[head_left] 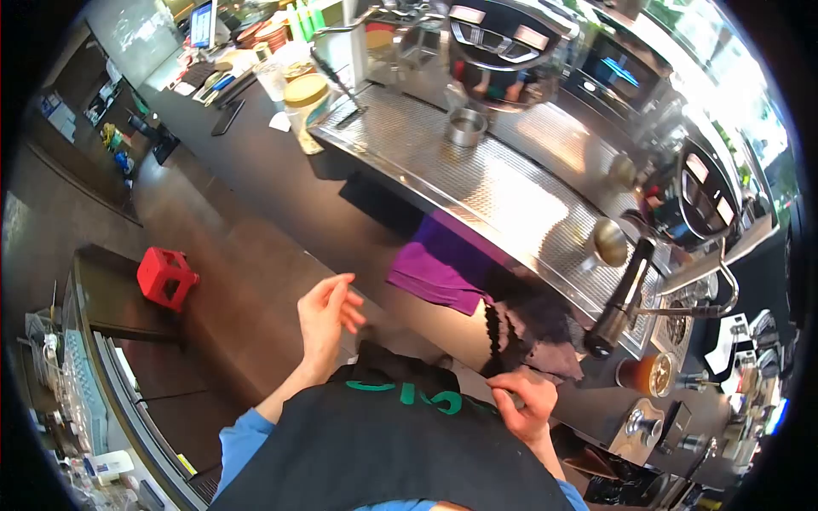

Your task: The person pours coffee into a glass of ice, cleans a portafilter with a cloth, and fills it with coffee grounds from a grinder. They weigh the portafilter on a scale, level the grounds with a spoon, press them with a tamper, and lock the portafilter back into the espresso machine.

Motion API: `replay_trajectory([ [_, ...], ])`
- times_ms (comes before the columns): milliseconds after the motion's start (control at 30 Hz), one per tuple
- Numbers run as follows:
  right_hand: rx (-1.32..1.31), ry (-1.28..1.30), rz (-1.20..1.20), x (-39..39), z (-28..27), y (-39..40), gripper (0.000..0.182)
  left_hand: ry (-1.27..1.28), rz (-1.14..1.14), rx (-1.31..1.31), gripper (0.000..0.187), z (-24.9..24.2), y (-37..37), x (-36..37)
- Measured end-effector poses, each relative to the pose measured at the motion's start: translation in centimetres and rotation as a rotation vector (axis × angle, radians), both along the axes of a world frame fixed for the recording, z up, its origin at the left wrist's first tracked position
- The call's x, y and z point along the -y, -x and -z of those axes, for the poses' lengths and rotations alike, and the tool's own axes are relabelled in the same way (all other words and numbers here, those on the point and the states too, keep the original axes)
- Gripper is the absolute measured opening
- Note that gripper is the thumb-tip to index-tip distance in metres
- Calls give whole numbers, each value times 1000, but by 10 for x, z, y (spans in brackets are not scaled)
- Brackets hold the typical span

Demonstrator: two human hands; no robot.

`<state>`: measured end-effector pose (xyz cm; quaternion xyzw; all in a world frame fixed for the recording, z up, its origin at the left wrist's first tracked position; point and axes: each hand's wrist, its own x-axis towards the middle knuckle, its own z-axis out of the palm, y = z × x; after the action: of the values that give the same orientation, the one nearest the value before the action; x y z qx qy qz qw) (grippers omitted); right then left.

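My left hand is raised in front of the black apron, its fingers apart and nothing in it. Lower right, my right hand has its fingers curled in beside the apron's edge; whether anything small is inside them cannot be made out. Just beyond it lies a dark patterned cloth, and left of that a purple cloth at the counter's front edge. A black-handled portafilter sticks out from the coffee machine.
A metal cup stands on the drip tray. Amber drink in a glass is at the right, near a tamper. A lidded jar and a phone lie upper left. A red stool stands on the floor.
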<state>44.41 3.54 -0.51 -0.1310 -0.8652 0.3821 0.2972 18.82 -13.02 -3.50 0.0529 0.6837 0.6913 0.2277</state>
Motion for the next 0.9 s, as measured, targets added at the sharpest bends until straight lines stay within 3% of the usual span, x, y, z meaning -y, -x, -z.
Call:
replay_trajectory([
  [33, 13, 51, -24, 4, -3, 18, 13, -6, -10, 3, 22, 23, 6, 23],
  [100, -25, -64, -59, 11, -8, 52, 13, 315, 80, -118, 24, 77, 20, 76],
  [167, -33, -88, -71, 26, -13, 87, 11, 720, 501, -473, 30, 113, 37, 136],
  [233, 22, -118, -115, 51, -12, 124, 9, 880, 893, -351, 37, 129, 51, 192],
  [267, 31, -117, -148, 66, -9, 148, 8, 889, 905, -350, 37, 133, 56, 219],
  [333, 10, -67, -214, 99, 5, 198, 8, 779, 537, -266, 37, 140, 71, 255],
  [367, -12, -25, -294, 113, 12, 224, 8, 772, 544, -265, 37, 136, 84, 263],
  [433, 50, 96, -336, 141, 27, 275, 16, 780, 307, -136, 38, 117, 114, 281],
  [500, 9, 170, -314, 163, 29, 331, 33, 762, 291, -39, 47, 112, 149, 289],
  [633, -119, 233, -134, 165, 38, 445, 68, 519, 115, -306, 82, 77, 225, 266],
  [767, -247, 374, 137, 136, 47, 561, 79, 306, 60, -406, 90, 26, 317, 218],
  [900, -330, 80, 502, 92, 66, 656, 85, 251, 108, -530, 95, 1, 419, 167],
])
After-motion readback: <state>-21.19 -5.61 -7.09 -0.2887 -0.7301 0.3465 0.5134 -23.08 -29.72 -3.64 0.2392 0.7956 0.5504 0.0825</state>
